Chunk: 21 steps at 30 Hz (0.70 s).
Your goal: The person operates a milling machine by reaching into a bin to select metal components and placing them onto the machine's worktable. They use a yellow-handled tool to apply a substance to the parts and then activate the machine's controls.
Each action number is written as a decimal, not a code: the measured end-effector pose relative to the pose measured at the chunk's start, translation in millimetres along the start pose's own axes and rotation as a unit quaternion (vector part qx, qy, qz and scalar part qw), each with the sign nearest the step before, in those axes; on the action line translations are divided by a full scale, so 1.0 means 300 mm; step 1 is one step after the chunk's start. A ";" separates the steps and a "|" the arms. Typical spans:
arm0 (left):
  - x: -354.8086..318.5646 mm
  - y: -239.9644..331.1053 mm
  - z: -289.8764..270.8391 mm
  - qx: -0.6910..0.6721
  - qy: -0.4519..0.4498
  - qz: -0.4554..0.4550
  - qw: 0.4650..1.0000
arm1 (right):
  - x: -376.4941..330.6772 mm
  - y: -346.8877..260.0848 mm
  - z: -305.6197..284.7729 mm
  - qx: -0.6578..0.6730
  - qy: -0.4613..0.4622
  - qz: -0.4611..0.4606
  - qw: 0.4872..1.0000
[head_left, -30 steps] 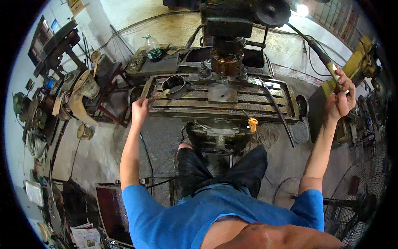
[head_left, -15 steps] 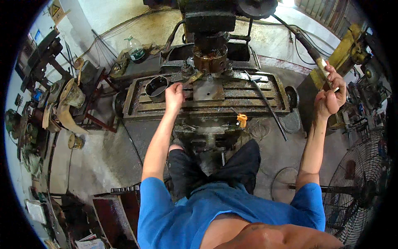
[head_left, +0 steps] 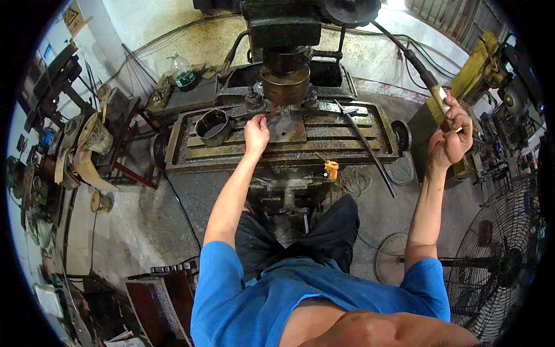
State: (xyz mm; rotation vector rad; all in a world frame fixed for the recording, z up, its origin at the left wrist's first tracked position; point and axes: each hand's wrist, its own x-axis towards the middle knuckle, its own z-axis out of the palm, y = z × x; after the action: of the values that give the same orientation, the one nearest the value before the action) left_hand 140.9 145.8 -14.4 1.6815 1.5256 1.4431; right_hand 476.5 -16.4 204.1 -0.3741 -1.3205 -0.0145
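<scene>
My left hand (head_left: 256, 134) is closed over the milling machine's table, beside a flat metal plate (head_left: 292, 132). A small brush is pinched in its fingers, its tip blurred near the cutter. Above the plate hangs the machine's round cutter head (head_left: 285, 85). A dark open pot (head_left: 213, 128) of dark liquid stands on the table, left of this hand. Raised at the right, my right hand (head_left: 451, 134) is wrapped round the pale grip of a long lever (head_left: 424, 73) that slopes down from the machine head.
A long metal bar (head_left: 365, 147) lies across the slotted table (head_left: 231, 152) and overhangs its front edge. An orange-yellow tool (head_left: 330, 169) sits at that edge. A large fan (head_left: 497, 254) stands at the right. A plastic bottle (head_left: 181, 72) is at the back left.
My left hand has moved right, away from the pot and closer to the plate, with the brush. My right hand keeps its hold on the lever. The whole view has shifted slightly.
</scene>
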 end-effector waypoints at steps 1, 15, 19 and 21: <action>-0.003 -0.006 -0.005 -0.001 0.001 0.001 1.000 | -0.006 0.001 0.002 0.005 -0.002 0.006 1.000; -0.146 0.019 -0.305 -0.181 -0.043 -0.130 0.974 | -0.074 0.009 -0.005 0.007 0.005 0.022 1.000; -0.172 -0.020 -0.397 -0.228 -0.017 -0.150 0.962 | -0.098 0.022 -0.019 0.007 0.012 0.023 1.000; -0.178 -0.021 -0.438 -0.232 0.001 -0.147 0.962 | -0.110 0.021 -0.012 0.005 0.012 0.026 1.000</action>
State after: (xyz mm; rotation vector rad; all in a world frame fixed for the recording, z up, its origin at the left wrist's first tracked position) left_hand 30.4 59.0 5.7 1.1270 1.2464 1.4923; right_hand 472.7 -18.2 170.5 -0.3988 -1.2862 0.0307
